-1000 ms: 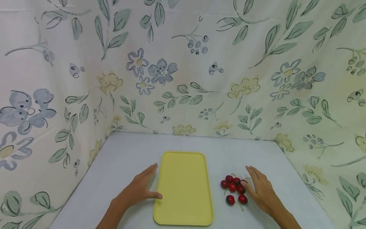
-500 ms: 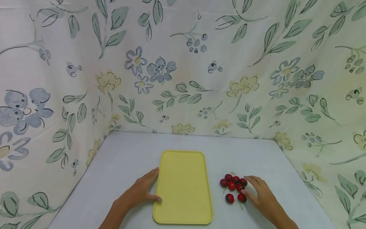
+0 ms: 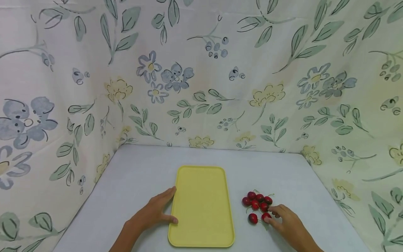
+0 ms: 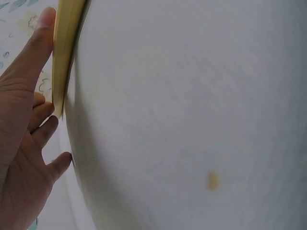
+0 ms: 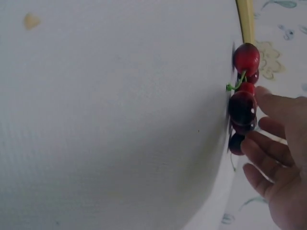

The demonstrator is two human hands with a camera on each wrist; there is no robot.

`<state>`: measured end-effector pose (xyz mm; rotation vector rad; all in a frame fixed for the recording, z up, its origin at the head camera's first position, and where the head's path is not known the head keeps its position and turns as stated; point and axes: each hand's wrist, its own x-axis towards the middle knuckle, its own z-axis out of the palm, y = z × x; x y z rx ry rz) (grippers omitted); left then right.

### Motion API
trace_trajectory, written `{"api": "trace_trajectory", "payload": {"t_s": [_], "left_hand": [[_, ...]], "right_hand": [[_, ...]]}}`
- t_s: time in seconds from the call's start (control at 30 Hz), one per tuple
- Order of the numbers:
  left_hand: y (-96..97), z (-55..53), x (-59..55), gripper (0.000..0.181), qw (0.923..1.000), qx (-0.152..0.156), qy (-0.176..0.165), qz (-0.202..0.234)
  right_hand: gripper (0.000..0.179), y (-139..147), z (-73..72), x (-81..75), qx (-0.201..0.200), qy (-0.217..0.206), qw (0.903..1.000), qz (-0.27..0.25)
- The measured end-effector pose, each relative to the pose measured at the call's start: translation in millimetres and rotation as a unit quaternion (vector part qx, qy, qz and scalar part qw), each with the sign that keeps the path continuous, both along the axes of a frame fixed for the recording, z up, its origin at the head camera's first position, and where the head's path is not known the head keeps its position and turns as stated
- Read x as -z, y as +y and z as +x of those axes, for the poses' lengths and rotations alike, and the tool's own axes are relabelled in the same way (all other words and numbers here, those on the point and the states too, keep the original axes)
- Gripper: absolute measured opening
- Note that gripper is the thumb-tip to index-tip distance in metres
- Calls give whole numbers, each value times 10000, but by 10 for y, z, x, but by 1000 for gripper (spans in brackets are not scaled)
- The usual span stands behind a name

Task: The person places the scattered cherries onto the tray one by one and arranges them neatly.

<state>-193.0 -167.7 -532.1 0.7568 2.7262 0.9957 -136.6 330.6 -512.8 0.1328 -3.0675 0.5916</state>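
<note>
Use the yellow tray [image 3: 203, 206] as the reference for all positions. The tray lies flat on the white tabletop [image 3: 141, 168], its long sides running away from you.

Your left hand [image 3: 153, 211] is at the left side of the tray. The thumb lies at the left rim, on the part nearer you; the fingertips [image 3: 171, 191] meet the same rim farther along. The fingers are wide, with a broad gap between them and the thumb. In the left wrist view, the thumb is extended against the tray and the fingers are spaced apart.

The cherries [image 3: 255, 205] lie to the right of the tray, apart from its right rim and level with its middle portion. Six form a close cluster. Two others lie slightly nearer you: a dark red cherry [image 3: 253, 218] on the side toward the tray, and a red cherry [image 3: 265, 216] farther right of it. Thin green stems [image 5: 237, 86] show among the fruit.

Your right hand [image 3: 288, 223] is to the right of the tray, beyond the fruit. Its thumb overlaps the red cherry, and the fingers are bent to a narrow gap around it. You cannot tell from these views whether the cherry is pinched.

A flowered cloth [image 3: 201, 115] stands behind the tray and along both flanks of the tabletop.
</note>
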Motion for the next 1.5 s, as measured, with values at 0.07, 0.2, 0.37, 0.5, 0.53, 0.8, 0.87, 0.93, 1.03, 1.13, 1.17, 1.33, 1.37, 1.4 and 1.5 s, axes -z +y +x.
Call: {"api": "trace_trajectory", "payload": {"t_s": [0.07, 0.2, 0.37, 0.5, 0.53, 0.8, 0.87, 0.93, 1.03, 1.13, 1.17, 1.33, 1.37, 1.4, 1.5], "left_hand": [[-2, -3, -1, 119, 10000, 3, 22, -3], [-6, 8, -17, 118, 10000, -21, -51, 45], [-10, 27, -41, 119, 9997, -28, -220, 144], [-12, 22, -39, 119, 9996, -27, -217, 159], [-11, 22, -36, 119, 9996, -36, -228, 160], [-11, 21, -32, 118, 9994, -81, -317, 107], [-13, 22, -39, 118, 9995, -70, -301, 106], [-14, 25, -45, 118, 9995, -62, -282, 90], [-12, 25, -48, 117, 9997, -37, -236, 69], [-11, 22, -52, 116, 9998, -18, -200, 67], [-11, 20, -52, 116, 9998, -8, -193, 69], [-12, 12, -46, 115, 9999, 67, -121, 41], [-13, 11, -44, 115, 9999, 79, -117, 47], [-14, 11, -42, 114, 9999, 87, -116, 53], [-15, 7, -38, 113, 9998, 92, -137, 87]], "right_hand": [[41, -10, -12, 13, 39, -60, 10000, -32], [40, -31, -26, 53, 39, -72, 10000, -6], [37, -47, -19, 98, -36, 97, 9999, -1], [38, -62, -30, 105, -22, 58, 10000, -27], [39, -66, -25, 105, 0, 31, 10000, -18], [41, -96, 38, 112, -280, 1136, 9931, -24], [44, -104, 41, 121, -454, 1623, 9857, -56], [47, -115, 37, 128, -608, 1967, 9785, -101], [50, -148, 24, 117, -705, 2128, 9744, -180], [49, -206, 10, 72, -662, 2002, 9771, -298], [48, -230, 6, 54, -638, 1945, 9781, -366], [48, -349, -17, -3, -639, 1815, 9789, -694], [49, -371, -21, -7, -680, 1827, 9779, -762], [49, -392, -27, -7, -719, 1848, 9766, -829], [49, -462, -49, -16, -838, 1906, 9727, -1021]]}}
